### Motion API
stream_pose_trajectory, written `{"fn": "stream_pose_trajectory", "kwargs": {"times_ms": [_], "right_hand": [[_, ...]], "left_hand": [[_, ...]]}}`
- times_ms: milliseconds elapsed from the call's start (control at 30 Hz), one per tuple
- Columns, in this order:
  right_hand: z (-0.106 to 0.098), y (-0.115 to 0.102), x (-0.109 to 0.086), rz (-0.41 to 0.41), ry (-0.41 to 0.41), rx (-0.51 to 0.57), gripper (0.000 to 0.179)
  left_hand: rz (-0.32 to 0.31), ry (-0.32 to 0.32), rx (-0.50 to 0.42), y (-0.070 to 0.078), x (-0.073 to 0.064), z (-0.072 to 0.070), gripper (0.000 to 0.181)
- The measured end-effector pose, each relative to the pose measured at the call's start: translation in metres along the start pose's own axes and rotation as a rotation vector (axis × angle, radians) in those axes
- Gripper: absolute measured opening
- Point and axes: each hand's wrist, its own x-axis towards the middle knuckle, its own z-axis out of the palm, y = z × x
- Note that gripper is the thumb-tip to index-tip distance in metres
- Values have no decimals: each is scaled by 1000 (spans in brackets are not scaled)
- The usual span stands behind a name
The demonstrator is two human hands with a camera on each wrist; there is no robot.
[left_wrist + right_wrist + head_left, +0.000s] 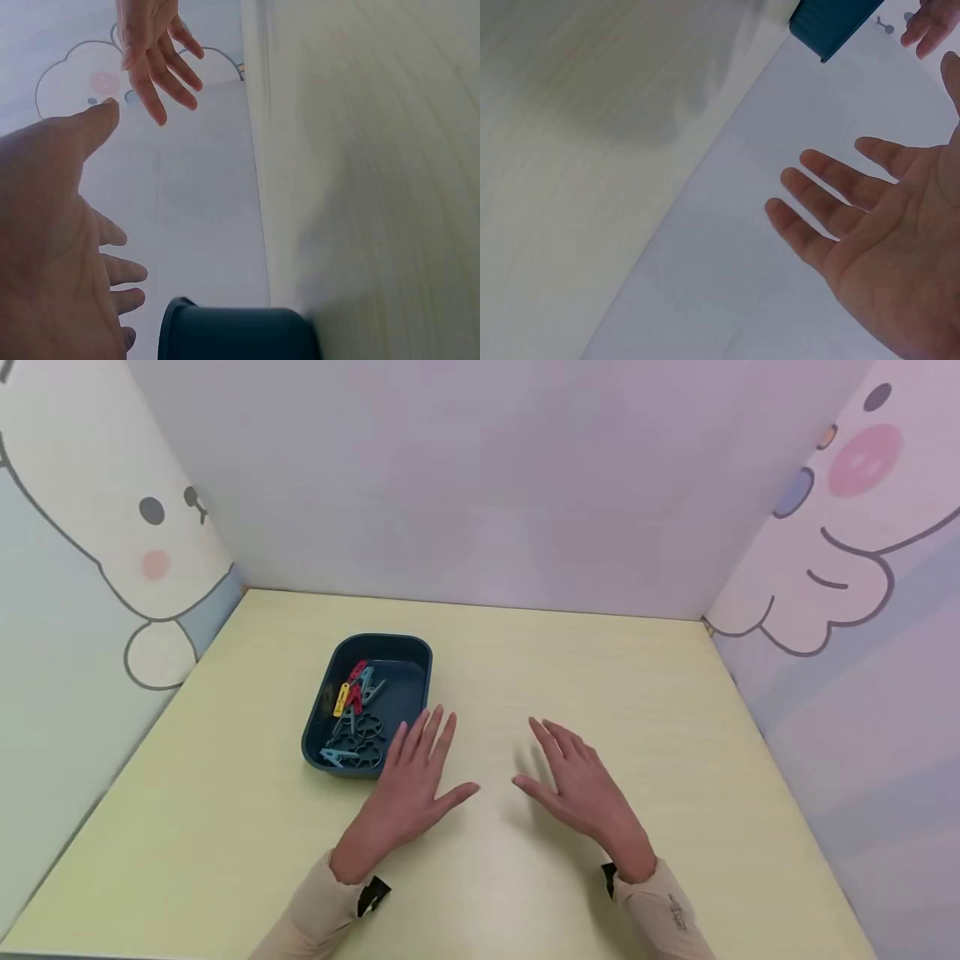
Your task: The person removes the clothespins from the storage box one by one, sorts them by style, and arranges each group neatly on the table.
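My left hand [408, 789] hovers by the near right corner of a dark blue tray [408, 693], fingers extended and thumb spread, holding nothing. To its right, above the table, my right hand [588, 789] is also spread with nothing in it. Inside the tray lie clothespins: a yellow clothespin [342, 699], a red clothespin [355, 698], a light blue clothespin [339, 755] and some darker ones. Several dark flower-shaped rings [368, 753] lie at the tray's near end. In the left wrist view the tray's outer wall [240, 334] shows below the left fingers.
The pale yellow table [600, 677] is bounded by a plain back wall [487, 485] and two side walls printed with cartoon animals, such as the left wall [67, 652]. Both sleeves [315, 910] have dark straps at the wrists.
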Motion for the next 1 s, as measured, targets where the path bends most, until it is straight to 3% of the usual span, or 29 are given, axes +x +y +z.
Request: {"fn": "stream_pose_trajectory", "kwargs": {"times_ms": [267, 500, 833, 1000], "right_hand": [[7, -10, 49, -270, 92, 91, 65], [19, -30, 90, -388, 114, 186, 57], [36, -53, 130, -459, 121, 295, 54], [47, -61, 144, -430, 74, 379, 53]], "left_hand": [[-100, 93, -118, -24, -3, -16, 101], [-150, 227, -210, -57, -12, -28, 103], [-286, 178, -359, -108, -31, -36, 112], [-394, 77, -399, -124, -42, -38, 119]]}}
